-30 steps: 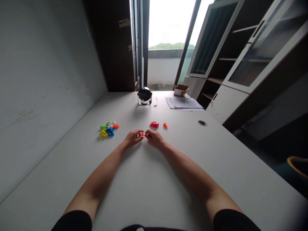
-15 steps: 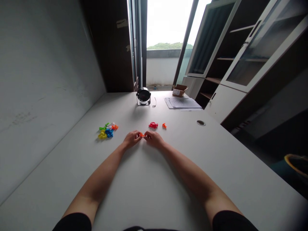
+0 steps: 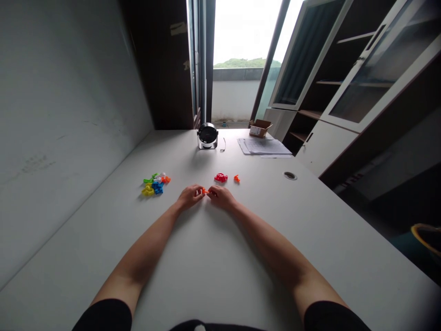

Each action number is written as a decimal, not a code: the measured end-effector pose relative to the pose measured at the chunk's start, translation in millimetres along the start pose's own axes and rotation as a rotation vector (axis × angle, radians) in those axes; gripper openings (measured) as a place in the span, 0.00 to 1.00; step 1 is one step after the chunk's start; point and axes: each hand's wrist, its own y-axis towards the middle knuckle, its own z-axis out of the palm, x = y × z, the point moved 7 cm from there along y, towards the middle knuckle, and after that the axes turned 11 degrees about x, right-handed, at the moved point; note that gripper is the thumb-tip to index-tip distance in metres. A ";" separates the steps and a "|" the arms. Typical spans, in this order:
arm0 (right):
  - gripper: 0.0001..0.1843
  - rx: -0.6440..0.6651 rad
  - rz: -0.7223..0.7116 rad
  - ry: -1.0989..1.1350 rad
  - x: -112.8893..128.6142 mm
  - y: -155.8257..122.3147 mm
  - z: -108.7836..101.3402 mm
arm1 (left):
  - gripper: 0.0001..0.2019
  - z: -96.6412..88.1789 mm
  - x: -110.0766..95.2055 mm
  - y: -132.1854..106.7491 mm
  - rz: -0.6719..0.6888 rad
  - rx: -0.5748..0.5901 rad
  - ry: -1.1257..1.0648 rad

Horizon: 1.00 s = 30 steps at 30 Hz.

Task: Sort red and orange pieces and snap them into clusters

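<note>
A small orange plastic toy piece (image 3: 206,191) is pinched between the person's two hands, over the middle of a white table (image 3: 262,257). The left hand (image 3: 189,196) and the right hand (image 3: 221,197) curl inward and meet from either side, both grasping the piece with their fingertips; the exact finger placement is too small to make out. Both bare forearms reach forward across the table from short black sleeves (image 3: 103,317).

Just ahead of the hands lie a lumpy red plastic piece (image 3: 221,177) and, just beside it on the right, a smaller orange plastic piece (image 3: 236,179). Further left, well apart from them, is a tight heap of plastic pieces (image 3: 156,185) in yellow, blue, green, orange and white.

Near the far edge of the table stands a round black device in a chrome frame (image 3: 207,135), with a thin dark cable (image 3: 223,144) curling just beside it. To its right are a small open cardboard box (image 3: 260,129) and a loose stack of white papers (image 3: 265,146). A round metal-rimmed grommet (image 3: 290,175) is set into the tabletop on the right. Beyond the table's right side stands a tall cabinet with glass doors (image 3: 310,55).
</note>
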 end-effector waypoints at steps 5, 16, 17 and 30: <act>0.10 -0.017 -0.006 0.048 -1.2 0.0 -1.0 | 0.14 1.8 -4.8 -0.3 -0.001 0.002 -0.001; 0.12 0.026 0.030 0.204 -2.6 -0.4 -1.6 | 0.21 6.0 -6.0 -1.4 -0.021 -0.027 -0.061; 0.11 0.026 0.029 0.206 -2.9 -0.1 -1.0 | 0.22 6.9 -7.3 -1.3 -0.011 -0.031 -0.060; 0.13 0.016 0.029 0.212 -4.3 -1.7 -1.9 | 0.23 11.3 -0.7 0.2 0.013 -0.057 -0.102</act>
